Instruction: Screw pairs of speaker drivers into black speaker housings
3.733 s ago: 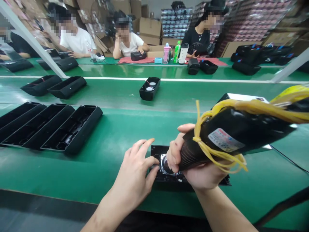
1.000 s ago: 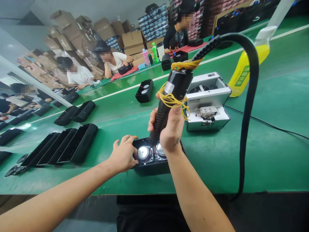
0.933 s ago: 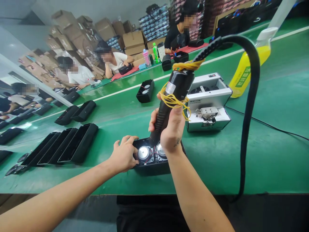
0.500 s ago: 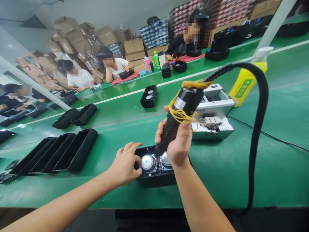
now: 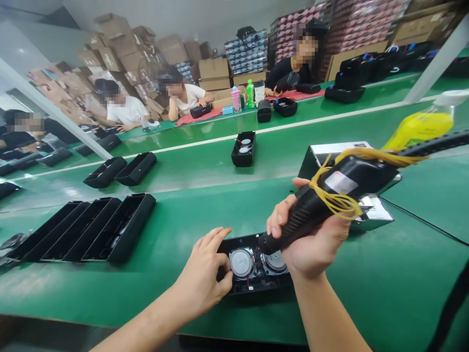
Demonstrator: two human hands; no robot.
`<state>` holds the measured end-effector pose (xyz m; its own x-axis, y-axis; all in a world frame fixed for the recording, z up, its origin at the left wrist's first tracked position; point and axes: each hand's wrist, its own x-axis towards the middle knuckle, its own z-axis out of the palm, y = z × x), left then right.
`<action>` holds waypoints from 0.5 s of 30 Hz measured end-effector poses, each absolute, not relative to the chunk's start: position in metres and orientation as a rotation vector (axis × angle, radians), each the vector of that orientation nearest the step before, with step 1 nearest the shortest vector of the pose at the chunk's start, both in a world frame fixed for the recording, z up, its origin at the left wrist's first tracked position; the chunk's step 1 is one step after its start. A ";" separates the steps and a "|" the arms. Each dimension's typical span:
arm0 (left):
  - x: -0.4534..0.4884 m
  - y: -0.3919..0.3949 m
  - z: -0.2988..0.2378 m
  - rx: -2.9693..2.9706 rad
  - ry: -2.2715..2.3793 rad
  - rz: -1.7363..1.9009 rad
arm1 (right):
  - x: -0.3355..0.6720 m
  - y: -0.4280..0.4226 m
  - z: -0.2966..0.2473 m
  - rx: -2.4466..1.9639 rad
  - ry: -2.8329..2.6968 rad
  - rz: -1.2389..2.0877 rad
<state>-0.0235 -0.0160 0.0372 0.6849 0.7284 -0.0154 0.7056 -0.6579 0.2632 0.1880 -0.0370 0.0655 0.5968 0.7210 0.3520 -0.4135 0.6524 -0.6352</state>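
Observation:
My right hand is wrapped round a black electric screwdriver with yellow cord tied about its body. The tool leans to the right, its nose down inside a black speaker housing between two silver round speaker drivers. One driver shows whole; the other is partly covered by the tool and my hand. My left hand grips the left end of the housing, thumb on the near side and fingers over the far edge. The screwdriver's tip is hidden.
Several open black housings lie at left. Another housing with drivers lies further back. Behind my right hand are a silver machine and a yellow bottle. Co-workers sit across the green table. A thin cable runs right.
The screwdriver has tipped further over to the right, its nose staying in the housing. My left hand keeps its hold. The whole view has shifted a little.

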 end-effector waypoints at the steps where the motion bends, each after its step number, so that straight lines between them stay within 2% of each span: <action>1: -0.027 -0.016 0.039 2.652 1.148 0.173 | 0.188 -0.037 0.066 -0.533 -0.637 0.690; 6: -0.049 -0.017 0.054 2.628 1.144 0.717 | 0.191 -0.039 0.070 -0.514 -0.652 0.614; 9: -0.058 -0.021 0.056 2.302 1.228 1.009 | 0.199 -0.044 0.080 -0.516 -0.622 0.608; 15: -0.063 -0.035 0.041 1.666 1.194 1.089 | 0.208 -0.052 0.104 -0.566 -0.578 0.785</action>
<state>-0.0631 -0.0352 0.0405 0.1845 0.9643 0.1901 0.2777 -0.2367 0.9311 0.2076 -0.0517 0.1044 0.5730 0.7761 0.2635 -0.4820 0.5791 -0.6575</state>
